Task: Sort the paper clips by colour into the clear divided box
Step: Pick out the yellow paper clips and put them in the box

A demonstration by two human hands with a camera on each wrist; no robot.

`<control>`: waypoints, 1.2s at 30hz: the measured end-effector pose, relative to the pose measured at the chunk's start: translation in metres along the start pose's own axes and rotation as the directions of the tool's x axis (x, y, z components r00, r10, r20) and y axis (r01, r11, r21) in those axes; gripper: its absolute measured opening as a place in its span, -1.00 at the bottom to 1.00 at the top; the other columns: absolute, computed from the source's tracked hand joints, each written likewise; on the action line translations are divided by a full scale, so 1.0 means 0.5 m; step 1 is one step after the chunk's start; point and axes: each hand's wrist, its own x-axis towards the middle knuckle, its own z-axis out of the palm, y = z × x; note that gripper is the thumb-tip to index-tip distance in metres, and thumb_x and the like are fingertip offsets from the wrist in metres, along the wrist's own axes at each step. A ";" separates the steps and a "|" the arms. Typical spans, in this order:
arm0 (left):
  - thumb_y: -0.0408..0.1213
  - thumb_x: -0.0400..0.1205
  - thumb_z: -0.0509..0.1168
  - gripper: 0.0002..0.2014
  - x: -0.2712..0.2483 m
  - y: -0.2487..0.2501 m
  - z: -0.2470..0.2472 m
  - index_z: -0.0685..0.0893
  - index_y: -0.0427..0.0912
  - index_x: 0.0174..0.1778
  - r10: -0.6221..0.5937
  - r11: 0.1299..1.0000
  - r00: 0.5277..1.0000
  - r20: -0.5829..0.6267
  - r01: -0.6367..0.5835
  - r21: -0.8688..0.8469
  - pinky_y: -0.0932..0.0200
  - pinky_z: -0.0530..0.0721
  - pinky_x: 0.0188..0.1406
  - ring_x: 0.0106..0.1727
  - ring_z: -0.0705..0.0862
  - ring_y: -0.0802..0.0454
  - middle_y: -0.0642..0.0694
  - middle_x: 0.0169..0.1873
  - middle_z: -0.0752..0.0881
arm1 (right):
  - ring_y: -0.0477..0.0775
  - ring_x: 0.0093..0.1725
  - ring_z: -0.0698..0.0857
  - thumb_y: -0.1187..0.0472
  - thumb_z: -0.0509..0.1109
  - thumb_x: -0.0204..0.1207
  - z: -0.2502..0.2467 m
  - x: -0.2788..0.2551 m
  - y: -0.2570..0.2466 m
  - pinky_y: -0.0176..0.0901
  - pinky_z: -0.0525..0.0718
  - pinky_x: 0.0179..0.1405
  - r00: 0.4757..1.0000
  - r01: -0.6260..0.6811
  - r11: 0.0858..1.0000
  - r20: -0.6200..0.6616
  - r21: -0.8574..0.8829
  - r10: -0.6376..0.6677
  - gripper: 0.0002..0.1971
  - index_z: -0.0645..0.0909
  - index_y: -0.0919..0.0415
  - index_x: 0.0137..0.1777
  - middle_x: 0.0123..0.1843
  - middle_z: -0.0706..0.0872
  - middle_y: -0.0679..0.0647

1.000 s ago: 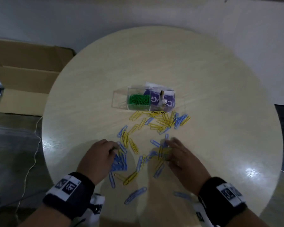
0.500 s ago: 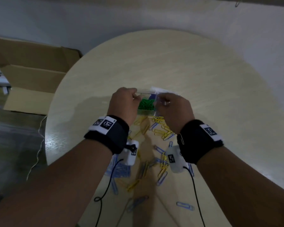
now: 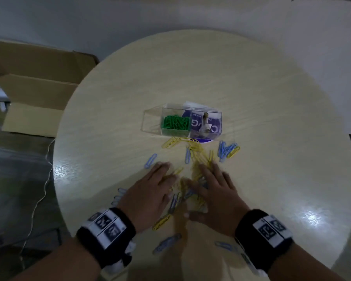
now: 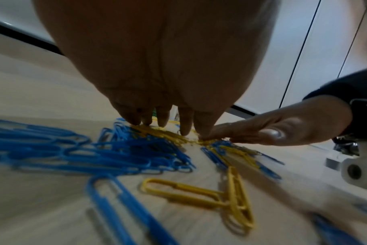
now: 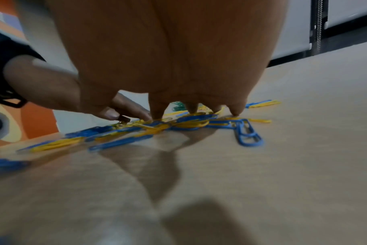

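Paper clips [image 3: 199, 157], blue and yellow mixed, lie scattered on the round table [image 3: 272, 118] just in front of the clear box [image 3: 182, 123]; green clips [image 3: 175, 123] fill its middle compartment. The left hand [image 3: 150, 191] and right hand [image 3: 215, 189] lie palm down side by side on the pile, fingers straight and slightly spread, fingertips [image 4: 163, 122] pressing clips against the table, nothing pinched
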 end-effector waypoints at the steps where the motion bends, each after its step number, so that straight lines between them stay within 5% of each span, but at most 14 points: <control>1: -0.07 0.66 0.15 -0.59 -0.013 0.005 -0.007 0.47 0.07 0.46 -0.006 0.999 1.000 -0.011 0.006 -0.043 0.03 0.43 0.47 0.66 0.23 -0.08 -0.08 0.62 0.30 | 0.26 0.67 -0.28 -0.65 0.01 0.26 0.000 -0.014 -0.003 0.31 -0.05 0.60 1.000 0.025 1.000 -0.006 0.018 -0.025 -0.15 0.06 -0.41 0.57 0.73 -0.14 0.00; 4: -0.11 0.63 0.19 -0.66 -0.003 0.001 -0.030 0.62 0.05 0.32 -0.060 0.992 0.992 -0.108 0.047 -0.117 -0.06 0.62 0.30 0.46 0.46 -0.11 -0.08 0.48 0.49 | 0.28 0.68 -0.03 -0.47 0.11 0.40 -0.008 -0.019 0.024 0.28 0.09 0.58 0.986 0.005 0.995 -0.169 0.095 0.011 -0.30 0.31 -0.24 0.53 0.70 0.11 -0.01; 7: -0.24 0.62 0.24 -0.65 0.064 -0.020 -0.055 0.64 -0.01 0.33 -0.123 0.992 0.972 -0.198 0.114 -0.056 -0.14 0.63 0.23 0.32 0.52 -0.18 -0.09 0.38 0.59 | 0.29 0.56 0.35 -0.19 0.14 0.47 -0.025 0.023 0.091 0.22 0.38 0.49 0.919 -0.115 0.980 -0.358 0.162 0.167 -0.41 0.48 0.04 0.46 0.55 0.47 0.04; 11: -0.28 0.62 0.25 -0.62 0.141 -0.043 -0.062 0.63 -0.12 0.37 -0.101 0.994 0.984 -0.146 0.105 0.021 -0.15 0.63 0.24 0.33 0.53 -0.21 -0.08 0.39 0.62 | 0.23 0.59 0.30 -0.19 0.01 0.47 -0.027 0.055 0.150 0.13 0.36 0.52 0.943 -0.194 0.973 -0.249 0.125 0.220 -0.33 0.41 0.11 0.53 0.57 0.44 0.03; 14: -0.27 0.60 0.27 -0.72 0.142 -0.052 -0.058 0.74 -0.14 0.19 -0.074 0.995 0.988 -0.133 0.082 0.056 -0.09 0.67 0.16 0.21 0.60 -0.20 -0.08 0.25 0.72 | 0.18 0.60 0.29 -0.14 0.05 0.51 -0.016 0.036 0.180 0.11 0.37 0.52 0.942 -0.189 0.972 -0.254 0.141 0.220 -0.36 0.40 0.14 0.54 0.58 0.42 0.04; 17: -0.28 0.56 0.28 -0.79 0.122 -0.048 -0.058 0.79 -0.16 0.01 -0.097 0.995 0.977 -0.190 0.090 -0.050 0.03 0.64 0.07 0.03 0.67 -0.22 -0.12 0.02 0.78 | 0.32 0.50 0.44 0.10 0.34 0.50 -0.022 0.017 0.193 0.15 0.45 0.45 0.873 -0.202 0.963 -0.414 0.177 0.259 -0.56 0.58 0.17 0.39 0.47 0.56 0.14; 20: -0.19 0.57 0.39 -0.75 0.120 -0.044 -0.061 0.71 -0.13 0.15 -0.230 0.971 0.952 -0.201 0.210 -0.114 -0.03 0.65 0.02 0.04 0.64 -0.19 -0.14 0.01 0.70 | 0.31 0.02 0.68 0.07 0.41 0.43 -0.049 0.033 0.160 0.01 0.58 0.08 0.758 -0.219 0.949 -0.573 0.225 0.311 -0.77 0.75 0.12 0.02 0.03 0.77 0.15; 22: -0.09 0.56 0.41 -0.71 0.130 -0.042 -0.060 0.73 -0.12 0.15 -0.269 0.963 0.951 -0.153 0.264 -0.048 -0.07 0.65 0.00 0.03 0.62 -0.19 -0.14 -0.02 0.68 | 0.25 -0.13 0.68 -0.01 0.42 0.42 -0.071 0.065 0.122 -0.03 0.58 -0.06 0.792 -0.233 0.924 -0.492 0.304 0.361 -0.79 0.74 0.11 -0.11 -0.15 0.74 0.10; 27: -0.02 0.61 0.29 -0.72 0.131 -0.021 -0.061 0.78 -0.14 -0.02 -0.197 0.978 0.976 -0.093 0.203 0.051 -0.07 0.67 -0.10 -0.08 0.65 -0.23 -0.16 -0.16 0.70 | 0.21 0.09 0.61 -0.23 0.40 0.37 -0.092 0.144 0.051 0.07 0.62 0.13 0.901 -0.340 0.895 -0.172 0.288 0.398 -0.51 0.65 0.10 0.16 0.06 0.65 0.12; 33: -0.21 0.59 0.37 -0.90 0.112 -0.018 -0.055 0.74 -0.13 -0.07 -0.183 0.981 0.982 -0.049 0.185 0.055 -0.09 0.67 -0.16 -0.07 0.63 -0.23 -0.14 -0.13 0.66 | 0.30 0.08 0.62 0.22 0.34 0.42 -0.093 0.164 0.046 0.06 0.61 0.10 0.914 -0.310 0.895 -0.156 0.321 0.373 -0.73 0.69 0.17 0.10 0.06 0.66 0.22; 36: -0.23 0.60 0.34 -0.91 0.114 -0.010 -0.055 0.70 -0.16 -0.10 -0.184 0.978 0.982 -0.041 0.187 0.090 -0.09 0.64 -0.19 -0.07 0.61 -0.23 -0.16 -0.13 0.64 | 0.28 0.09 0.60 0.12 0.39 0.39 -0.092 0.163 0.052 0.06 0.61 0.12 0.907 -0.339 0.882 -0.135 0.327 0.398 -0.67 0.67 0.15 0.15 0.07 0.64 0.19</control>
